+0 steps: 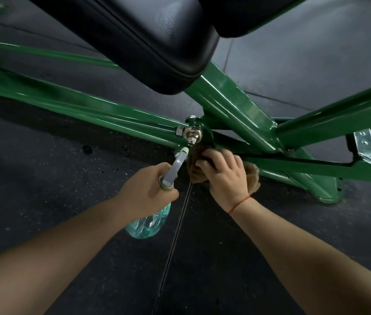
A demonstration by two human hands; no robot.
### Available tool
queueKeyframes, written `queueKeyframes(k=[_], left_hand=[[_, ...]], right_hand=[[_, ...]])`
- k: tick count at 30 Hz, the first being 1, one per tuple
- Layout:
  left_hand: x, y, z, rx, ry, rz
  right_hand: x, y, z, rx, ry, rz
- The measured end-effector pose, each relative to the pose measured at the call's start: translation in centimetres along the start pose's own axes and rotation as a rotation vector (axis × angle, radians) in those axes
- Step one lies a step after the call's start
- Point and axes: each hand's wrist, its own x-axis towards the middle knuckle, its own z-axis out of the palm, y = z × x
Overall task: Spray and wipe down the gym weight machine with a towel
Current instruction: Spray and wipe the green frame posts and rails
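The left hand (144, 189) is wrapped round the neck of a clear spray bottle (150, 225), whose nozzle points up at the chromed pivot bolt (193, 134) of the green machine frame (232, 96) and sits just beside it. Just below that bolt, the right hand (223, 176) holds a bunched brown towel (251, 176) against a low frame bar, fingers curled over the cloth. The likeliest slip is spraying from this close: liquid would probably bounce off the bolt and wet the right hand, or run to the dark floor (66, 178) beneath the bolt and leave a slick patch. Loose towel folds could also snag on the bolt's thread.
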Motion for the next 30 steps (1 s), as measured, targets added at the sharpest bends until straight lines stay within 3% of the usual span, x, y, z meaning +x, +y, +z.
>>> queueKeyframes(k=[2, 4, 9, 11, 24, 30], left_hand=[[0.0, -0.1, 0.1, 0.004, -0.013, -0.001], [-0.1, 0.0, 0.2, 0.001, -0.027, 0.006], [-0.4, 0.3, 0.6, -0.002, -0.024, 0.044], [-0.5, 0.6, 0.8, 0.001, -0.013, 0.056], [1.5, 5.3, 5.1, -0.067, -0.087, 0.097], [2.3, 8.9, 7.1, -0.122, -0.181, 0.152]], right_hand=[[1.3, 0.3, 0.0, -0.045, 0.05, -0.154], [2.0, 0.8, 0.9, -0.174, -0.005, -0.218], [1.7, -0.1, 1.6, -0.474, -0.561, -0.252], [1.6, -0.2, 1.4, -0.524, -0.701, -0.245], [-3.5, 9.2, -7.4, -0.449, -0.365, -0.125], [-4.2, 12.4, -11.8, -0.309, -0.39, 0.098]])
